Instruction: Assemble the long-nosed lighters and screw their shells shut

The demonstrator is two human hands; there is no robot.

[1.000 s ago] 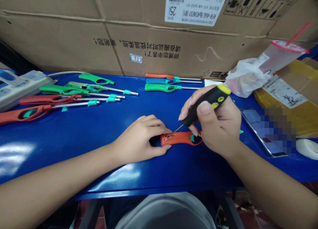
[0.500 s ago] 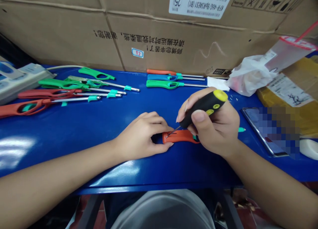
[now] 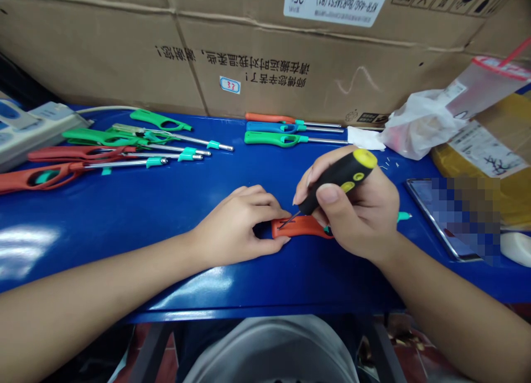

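Note:
An orange long-necked lighter [image 3: 305, 227] lies flat on the blue table [image 3: 174, 206]. My left hand [image 3: 243, 225] pinches the end of its handle between thumb and fingers. Gripped in my right hand [image 3: 360, 211] is a black and yellow screwdriver [image 3: 338, 178], tilted, its thin shaft reaching down to the lighter's handle end, where the tip touches near a small hole. My right hand covers the lighter's middle; its green tip shows beyond that hand.
Several lighters [image 3: 78, 149] lie at the left beside a white power strip [image 3: 43, 128]. More lighters [image 3: 274, 138] lie at the back before a cardboard box [image 3: 124, 51]. A phone [image 3: 440, 217], a plastic bag [image 3: 415, 125] and a cup [image 3: 477, 87] are at the right.
The hands, lighter and screwdriver keep almost the same places. The screwdriver handle has shifted very slightly left, and the camera view has moved a little.

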